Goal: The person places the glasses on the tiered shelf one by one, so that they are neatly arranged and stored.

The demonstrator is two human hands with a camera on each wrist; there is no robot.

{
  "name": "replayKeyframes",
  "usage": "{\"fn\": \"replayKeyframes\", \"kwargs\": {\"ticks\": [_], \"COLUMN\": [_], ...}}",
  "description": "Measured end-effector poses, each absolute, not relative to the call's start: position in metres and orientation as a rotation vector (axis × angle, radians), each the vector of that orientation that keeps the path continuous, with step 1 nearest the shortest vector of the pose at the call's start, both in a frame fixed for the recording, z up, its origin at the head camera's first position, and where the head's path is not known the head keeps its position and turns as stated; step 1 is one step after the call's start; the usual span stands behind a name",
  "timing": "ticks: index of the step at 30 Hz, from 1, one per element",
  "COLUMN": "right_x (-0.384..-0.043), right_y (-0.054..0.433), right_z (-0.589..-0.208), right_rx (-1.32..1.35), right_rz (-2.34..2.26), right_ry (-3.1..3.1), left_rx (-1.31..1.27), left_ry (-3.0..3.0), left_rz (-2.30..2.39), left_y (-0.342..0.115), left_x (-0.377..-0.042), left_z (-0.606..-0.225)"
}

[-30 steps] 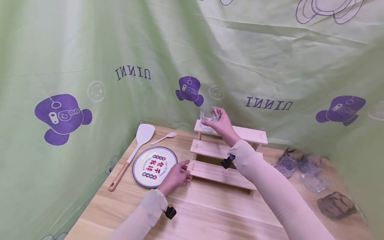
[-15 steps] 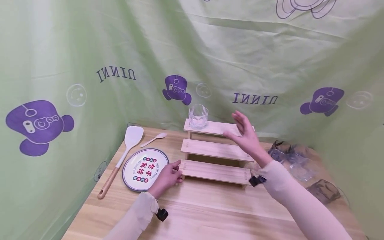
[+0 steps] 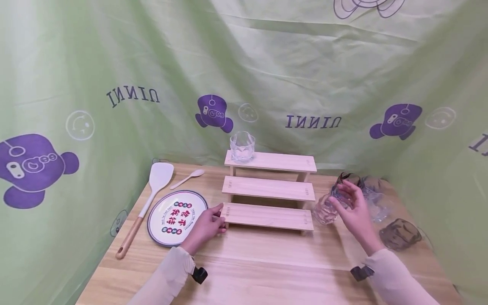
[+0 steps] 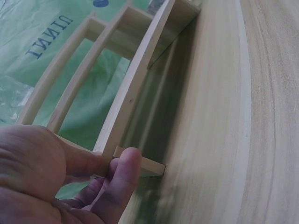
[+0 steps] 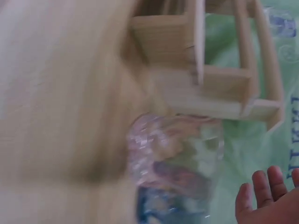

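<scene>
while i see the left hand [image 3: 205, 231] pinch the near left end of the wooden rack [image 3: 267, 187], i find the right hand [image 3: 355, 214] open-fingered just beside a pinkish glass [image 3: 325, 210] on the desk [image 3: 267, 271] to the right; a clear glass [image 3: 242, 149] stands left on the rack's far step.

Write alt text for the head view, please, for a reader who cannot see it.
A person's left hand holds the lowest tier of a pale three-tier wooden rack with a clear glass tumbler on top, while the right hand hovers by clear and dark glass tumblers. A round white plate with red lettering and a white wooden-handled spatula lie at left.
</scene>
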State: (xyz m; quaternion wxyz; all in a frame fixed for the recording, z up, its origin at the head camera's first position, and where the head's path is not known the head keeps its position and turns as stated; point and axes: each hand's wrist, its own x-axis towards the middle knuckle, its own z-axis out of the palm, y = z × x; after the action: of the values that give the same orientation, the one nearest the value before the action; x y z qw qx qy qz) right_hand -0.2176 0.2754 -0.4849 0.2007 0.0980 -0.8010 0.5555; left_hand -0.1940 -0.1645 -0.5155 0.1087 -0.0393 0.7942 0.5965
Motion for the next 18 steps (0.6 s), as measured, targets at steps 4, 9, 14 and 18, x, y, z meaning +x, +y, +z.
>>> {"fn": "replayKeyframes", "kwargs": {"ticks": [4,9,14,18], "right_x": [-0.215,-0.211,-0.211,-0.210], "right_y": [0.286,0.293,0.292,0.292], "right_z": [-0.507,-0.522,-0.526,-0.526], "right_rx": [0.268,0.310,0.338,0.346], "right_rz": [1.361,1.255,1.186,1.101], "right_ry": [-2.388,-2.444,-2.465,-2.492], "left_rx": [-0.117,-0.107,-0.114,-0.119], "left_ry": [2.327,2.328,2.312,2.300], "left_rz": [1.758,1.753,1.782,1.801], "left_y": [-0.165,-0.163,-0.163,-0.164], "left_x": [-0.194,-0.194,-0.192,-0.191], "left_z": [-0.516,-0.516,-0.515,-0.514]}}
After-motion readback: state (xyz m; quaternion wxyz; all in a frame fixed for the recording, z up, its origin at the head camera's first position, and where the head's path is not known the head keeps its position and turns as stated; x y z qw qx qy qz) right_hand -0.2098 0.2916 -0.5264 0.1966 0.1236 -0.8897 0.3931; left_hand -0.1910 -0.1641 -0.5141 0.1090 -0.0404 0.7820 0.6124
